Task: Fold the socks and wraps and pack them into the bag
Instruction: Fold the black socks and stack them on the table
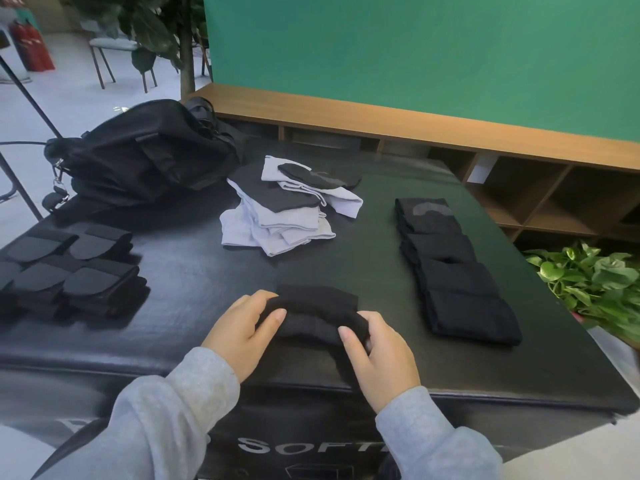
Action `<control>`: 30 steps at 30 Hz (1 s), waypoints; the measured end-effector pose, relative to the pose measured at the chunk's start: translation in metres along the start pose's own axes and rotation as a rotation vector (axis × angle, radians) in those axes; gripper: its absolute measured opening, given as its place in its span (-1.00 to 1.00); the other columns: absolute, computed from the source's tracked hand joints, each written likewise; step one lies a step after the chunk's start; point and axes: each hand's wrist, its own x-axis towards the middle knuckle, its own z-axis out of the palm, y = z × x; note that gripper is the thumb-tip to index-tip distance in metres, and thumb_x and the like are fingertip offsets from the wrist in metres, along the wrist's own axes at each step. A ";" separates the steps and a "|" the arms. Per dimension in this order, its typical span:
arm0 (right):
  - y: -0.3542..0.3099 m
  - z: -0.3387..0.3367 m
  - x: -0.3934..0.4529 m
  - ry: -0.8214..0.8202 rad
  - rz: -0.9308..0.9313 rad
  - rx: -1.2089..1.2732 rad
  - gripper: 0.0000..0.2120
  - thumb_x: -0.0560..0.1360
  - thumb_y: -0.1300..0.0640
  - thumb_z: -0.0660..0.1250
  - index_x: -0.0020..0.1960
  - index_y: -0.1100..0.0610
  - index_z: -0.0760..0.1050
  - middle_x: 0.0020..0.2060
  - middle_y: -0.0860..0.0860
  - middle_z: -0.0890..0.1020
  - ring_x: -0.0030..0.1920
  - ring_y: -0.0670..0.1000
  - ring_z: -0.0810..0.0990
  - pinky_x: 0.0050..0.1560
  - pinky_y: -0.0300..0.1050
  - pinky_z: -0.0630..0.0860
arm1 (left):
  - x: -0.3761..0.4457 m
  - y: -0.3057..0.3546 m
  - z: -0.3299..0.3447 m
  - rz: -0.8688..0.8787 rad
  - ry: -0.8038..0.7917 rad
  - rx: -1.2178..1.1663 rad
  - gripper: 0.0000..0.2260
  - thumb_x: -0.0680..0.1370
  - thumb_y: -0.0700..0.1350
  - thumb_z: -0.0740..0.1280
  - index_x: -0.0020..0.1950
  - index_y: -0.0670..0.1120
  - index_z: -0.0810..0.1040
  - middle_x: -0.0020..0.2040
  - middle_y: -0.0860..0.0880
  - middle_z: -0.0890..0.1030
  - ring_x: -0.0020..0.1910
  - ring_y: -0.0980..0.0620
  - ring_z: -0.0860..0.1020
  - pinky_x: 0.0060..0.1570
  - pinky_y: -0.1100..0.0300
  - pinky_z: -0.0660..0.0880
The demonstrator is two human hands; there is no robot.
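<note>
Black padded surface [194,278], both hands gripping a black sock [313,315] at six o'clock, left hand [242,329] and right hand [377,355] curled round its ends, black bag [145,157] at ten o'clock, green wall [433,53] and wooden shelving [519,188] beyond.

Left edge cuts off the stack of folded black wraps [69,271]; its full extent can't be told. Black sock [311,318] partly hidden under fingers of left hand [242,327] and right hand [377,355]. Bag [145,157] opening not visible; white lettering [308,445] on the counter front is cut short by the right sleeve [440,441].
</note>
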 end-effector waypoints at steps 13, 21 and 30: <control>0.001 0.004 -0.004 0.138 -0.216 0.008 -0.79 0.45 -0.09 0.31 0.05 -0.07 0.45 0.06 -0.45 0.28 0.13 -0.37 0.31 -0.05 -0.48 0.31 | 0.001 -0.005 -0.002 0.040 0.038 -0.151 -0.83 0.54 0.04 0.18 0.04 0.02 0.48 -0.04 0.10 0.54 -0.02 0.11 0.53 0.02 0.18 0.48; -0.005 -0.001 -0.001 0.006 -0.034 -0.019 -0.75 0.56 -0.15 0.10 0.20 -0.14 0.35 -0.06 -0.13 0.50 -0.07 -0.10 0.49 -0.01 -0.23 0.43 | 0.000 -0.001 -0.003 0.003 0.021 -0.181 -0.83 0.57 0.04 0.14 0.05 0.05 0.47 -0.08 0.13 0.59 -0.03 0.12 0.55 0.01 0.19 0.48; -0.020 -0.003 0.014 -0.007 0.081 -0.025 -0.82 0.60 -0.13 0.01 0.07 -0.08 0.30 -0.18 -0.11 0.57 -0.12 0.01 0.52 -0.10 -0.12 0.41 | 0.010 0.002 0.000 -0.146 0.016 -0.154 -0.38 0.34 0.43 0.07 0.19 0.04 0.39 0.11 0.06 0.58 0.11 0.03 0.55 0.14 -0.01 0.49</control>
